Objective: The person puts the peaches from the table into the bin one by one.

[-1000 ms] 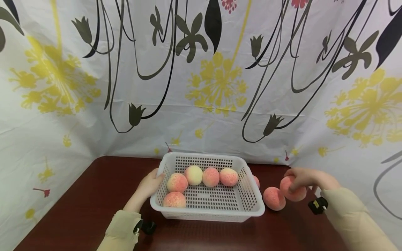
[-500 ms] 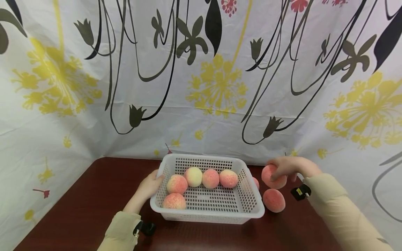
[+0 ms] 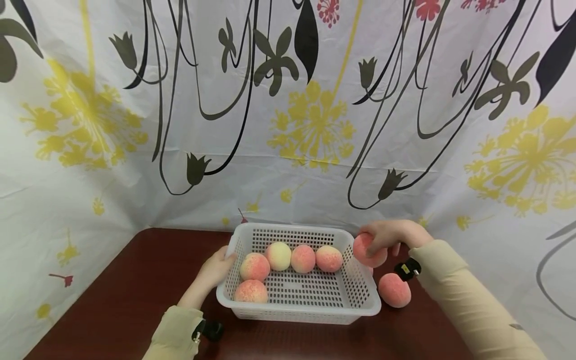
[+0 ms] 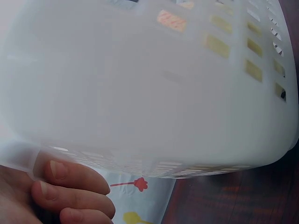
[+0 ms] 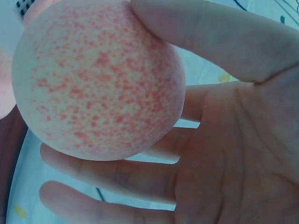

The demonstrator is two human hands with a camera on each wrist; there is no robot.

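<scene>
A white perforated plastic basket (image 3: pixel 297 312) stands on the dark table with several pink and yellow peaches inside, along its left and back sides. My left hand (image 3: pixel 217 267) grips the basket's left rim; in the left wrist view its curled fingers (image 4: pixel 77 179) show under the rim beside the basket wall (image 4: pixel 117 93). My right hand (image 3: pixel 384 236) holds a peach (image 3: pixel 366 251) at the basket's right rim, overlapping that rim in the head view. In the right wrist view the thumb lies on top of this speckled peach (image 5: pixel 103 84), with fingers behind and below it.
Another peach (image 3: pixel 394 290) lies on the table (image 3: pixel 117 295) just right of the basket. One more, mostly hidden, sits against the basket's right side under the held peach. A white patterned cloth (image 3: pixel 252 125) hangs behind and beside the table.
My right hand has carried its peach leftward from over the table's right part to the basket's right rim. My left hand has stayed on the left rim.
</scene>
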